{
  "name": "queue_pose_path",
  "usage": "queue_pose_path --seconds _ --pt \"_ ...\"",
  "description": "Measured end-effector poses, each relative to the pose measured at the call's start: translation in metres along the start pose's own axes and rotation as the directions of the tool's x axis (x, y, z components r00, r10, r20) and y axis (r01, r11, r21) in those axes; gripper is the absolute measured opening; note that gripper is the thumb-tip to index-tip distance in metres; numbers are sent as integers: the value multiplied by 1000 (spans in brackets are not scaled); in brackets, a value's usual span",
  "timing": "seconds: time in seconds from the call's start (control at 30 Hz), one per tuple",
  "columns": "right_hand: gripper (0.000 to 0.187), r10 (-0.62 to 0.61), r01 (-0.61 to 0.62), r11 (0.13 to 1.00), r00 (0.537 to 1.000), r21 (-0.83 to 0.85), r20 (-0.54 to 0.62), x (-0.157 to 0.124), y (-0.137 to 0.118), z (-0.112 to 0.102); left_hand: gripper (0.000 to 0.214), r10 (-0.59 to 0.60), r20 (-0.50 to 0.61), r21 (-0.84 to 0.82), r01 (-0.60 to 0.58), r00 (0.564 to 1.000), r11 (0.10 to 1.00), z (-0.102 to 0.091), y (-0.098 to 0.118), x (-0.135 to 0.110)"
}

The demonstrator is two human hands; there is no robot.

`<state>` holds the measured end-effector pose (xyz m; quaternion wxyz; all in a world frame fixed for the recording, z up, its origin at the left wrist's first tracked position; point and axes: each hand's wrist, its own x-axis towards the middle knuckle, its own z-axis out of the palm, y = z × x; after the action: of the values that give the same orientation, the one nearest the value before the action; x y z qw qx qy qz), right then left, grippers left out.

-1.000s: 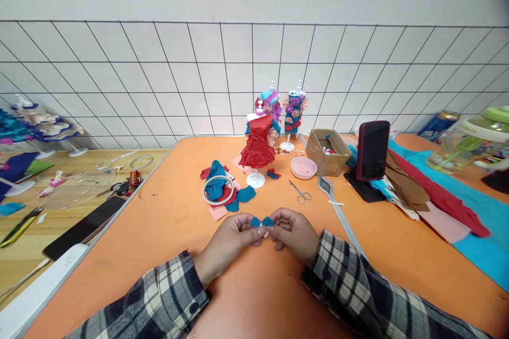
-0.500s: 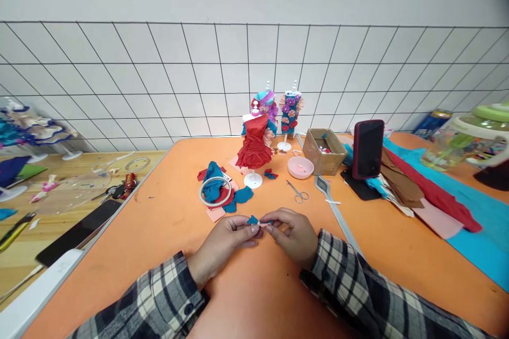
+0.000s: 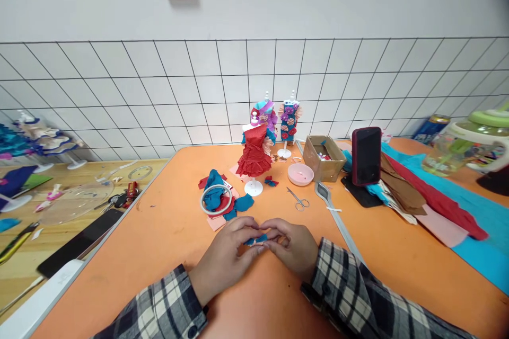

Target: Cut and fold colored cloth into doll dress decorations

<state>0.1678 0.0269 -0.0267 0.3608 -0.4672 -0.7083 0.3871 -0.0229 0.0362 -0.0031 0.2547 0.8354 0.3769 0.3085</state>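
Between my two hands is a small bow-like piece of teal and pink crepe paper (image 3: 257, 240), held just above the orange table. My left hand (image 3: 228, 251) pinches its left part with thumb and fingers. On the other side, my right hand (image 3: 292, 246) grips its right end between thumb and forefinger, and the fingertips of both hands nearly meet. Beyond them stands a small mannequin in a red ruffled dress (image 3: 255, 152). A red and teal bow (image 3: 271, 181) lies at its base. Small scissors (image 3: 298, 199) rest to the right of it.
A white tape roll (image 3: 204, 205) sits on teal, red and pink scraps (image 3: 243, 202). Behind are a pink bowl (image 3: 300, 175), a cardboard box (image 3: 325, 159) and an upright phone (image 3: 366, 156). Coloured paper sheets (image 3: 441, 198) cover the right side; a dark phone (image 3: 79, 243) lies left.
My left hand has turned over the paper piece, its fingers now curling above it. The teal part lies lower and flatter between the hands. The view has tilted slightly upward.
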Motion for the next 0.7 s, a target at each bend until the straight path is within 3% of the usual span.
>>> queue_pose_path --seconds 0.1,0.23,0.3,0.37,0.43,0.57,0.7 --pt "10 -8 8 998 1000 -56 -8 0 -1 3 16 38 45 72 -41 998 997 3 -2 0" --pt "23 -91 94 972 996 -214 24 5 3 -20 16 -51 41 10 51 998 999 -1 -10 3" --pt "27 -113 96 879 994 -468 -10 9 11 -43 16 -112 -4 -51 112 994 992 -4 -17 5" --pt "25 -36 -32 730 996 -682 -86 14 21 -66 16 -163 -54 -116 156 985 981 -4 -22 8" --pt "30 51 -104 614 994 -782 -92 19 32 -81 15 -193 -99 -174 174 976 969 0 -24 13" --pt "31 155 -126 497 986 -859 -55 29 41 -86 16 -172 -135 -232 138 976 963 16 -23 29" --pt "30 178 -107 523 984 -846 -14 36 39 -83 17 -174 -148 -300 123 974 946 24 -24 38"
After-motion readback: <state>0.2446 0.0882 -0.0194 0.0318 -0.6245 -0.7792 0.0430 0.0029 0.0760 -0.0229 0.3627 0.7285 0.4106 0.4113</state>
